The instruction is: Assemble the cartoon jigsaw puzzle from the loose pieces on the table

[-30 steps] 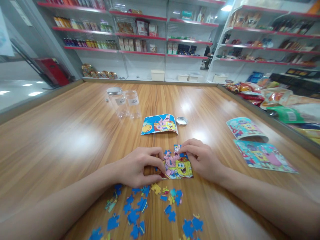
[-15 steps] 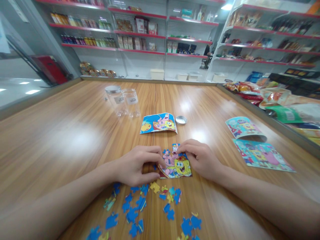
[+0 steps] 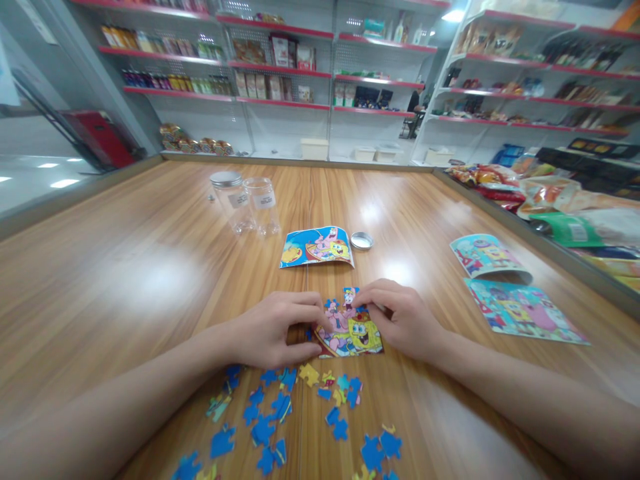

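Note:
A partly joined jigsaw puzzle (image 3: 357, 333) lies flat on the table between my hands, showing a yellow square cartoon face and a pink figure. My left hand (image 3: 283, 330) rests at its left side, thumb and index fingertips apart and touching the puzzle. Over the upper right edge, the fingers of my right hand (image 3: 400, 317) are bent and closed around a puzzle piece (image 3: 349, 294) near the top; the fingers partly cover it. Loose blue puzzle pieces (image 3: 263, 430) are scattered nearer to me, with a yellow piece (image 3: 309, 375) just below the joined part.
Beyond the puzzle lies a curled picture card (image 3: 317, 247) beside a round metal lid (image 3: 362, 241). A lidded clear jar (image 3: 235, 210) and an uncovered clear jar (image 3: 264, 213) stand farther back. Two more picture cards (image 3: 525, 310) lie at right, near packaged goods (image 3: 570, 227).
Both hands stay at the puzzle almost unmoved. The whole view has shifted very slightly; no piece has visibly changed place.

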{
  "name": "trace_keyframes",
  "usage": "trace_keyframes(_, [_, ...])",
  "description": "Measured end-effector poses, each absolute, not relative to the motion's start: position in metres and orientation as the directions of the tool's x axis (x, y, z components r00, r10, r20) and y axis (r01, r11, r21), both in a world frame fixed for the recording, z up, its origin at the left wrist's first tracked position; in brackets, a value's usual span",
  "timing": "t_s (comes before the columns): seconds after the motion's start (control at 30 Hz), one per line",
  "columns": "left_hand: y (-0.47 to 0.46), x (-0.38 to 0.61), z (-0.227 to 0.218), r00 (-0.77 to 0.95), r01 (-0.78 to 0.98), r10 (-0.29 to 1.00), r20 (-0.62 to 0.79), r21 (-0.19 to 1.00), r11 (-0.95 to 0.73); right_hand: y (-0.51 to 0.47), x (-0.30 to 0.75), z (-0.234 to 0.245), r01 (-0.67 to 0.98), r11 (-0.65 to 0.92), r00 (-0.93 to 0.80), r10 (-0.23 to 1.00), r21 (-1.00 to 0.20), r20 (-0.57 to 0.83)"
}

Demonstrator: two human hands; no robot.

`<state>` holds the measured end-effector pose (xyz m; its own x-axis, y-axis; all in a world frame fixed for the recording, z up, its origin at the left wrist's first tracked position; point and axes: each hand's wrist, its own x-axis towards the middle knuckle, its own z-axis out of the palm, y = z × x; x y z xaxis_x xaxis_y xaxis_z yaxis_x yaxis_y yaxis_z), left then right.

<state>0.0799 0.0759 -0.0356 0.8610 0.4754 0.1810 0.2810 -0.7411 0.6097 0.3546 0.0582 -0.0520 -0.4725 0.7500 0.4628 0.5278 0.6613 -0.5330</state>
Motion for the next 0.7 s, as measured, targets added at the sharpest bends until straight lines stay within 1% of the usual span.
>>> trace_keyframes(0.7, [0.0765,0.0807,-0.0354,0.863,0.279,0.470,0.185,0.601,-0.749,0.0571,0.3536,-0.0497,0.547,0.655,-0.473,0.755,-0.521,0.454])
